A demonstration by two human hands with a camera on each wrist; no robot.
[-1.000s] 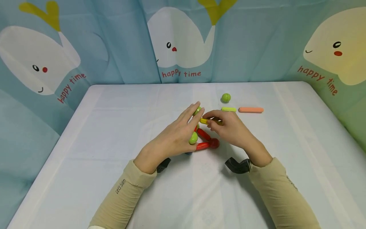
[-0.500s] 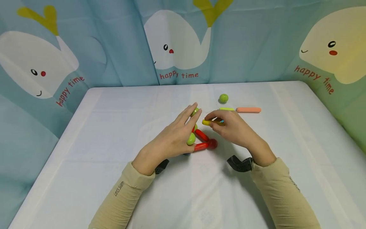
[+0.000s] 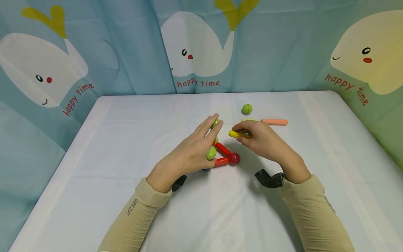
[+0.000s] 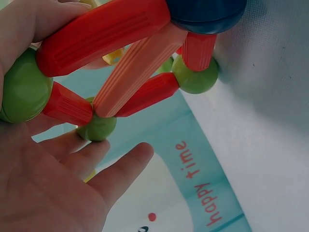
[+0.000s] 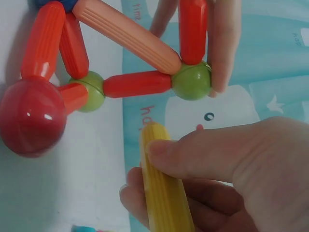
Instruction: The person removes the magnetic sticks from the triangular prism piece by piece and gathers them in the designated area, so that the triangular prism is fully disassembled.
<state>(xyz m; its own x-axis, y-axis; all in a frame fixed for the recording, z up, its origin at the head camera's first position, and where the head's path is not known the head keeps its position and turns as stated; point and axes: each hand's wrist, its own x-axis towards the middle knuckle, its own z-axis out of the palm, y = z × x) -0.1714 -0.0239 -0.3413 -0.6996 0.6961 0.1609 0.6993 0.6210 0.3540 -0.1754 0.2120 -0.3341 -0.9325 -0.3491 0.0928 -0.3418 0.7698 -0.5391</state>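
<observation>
My left hand holds a frame of toy building rods and balls, its thumb against a green ball and a red rod. Its other fingers reach out nearly straight by a second green ball. An orange rod runs from that ball to a dark blue ball. On the frame's right side sits a larger red ball. Between thumb and fingers, my right hand pinches a yellow rod, apart from the frame. The palm hides part of the frame in the head view.
Farther back on the white table lie a loose green ball, a yellow-green rod partly behind the right hand, and an orange rod. A blue whale-print cloth hangs behind the table.
My right hand has drawn away to the right from the left hand, taking the yellow rod along. My left hand and the frame stay nearly still.
</observation>
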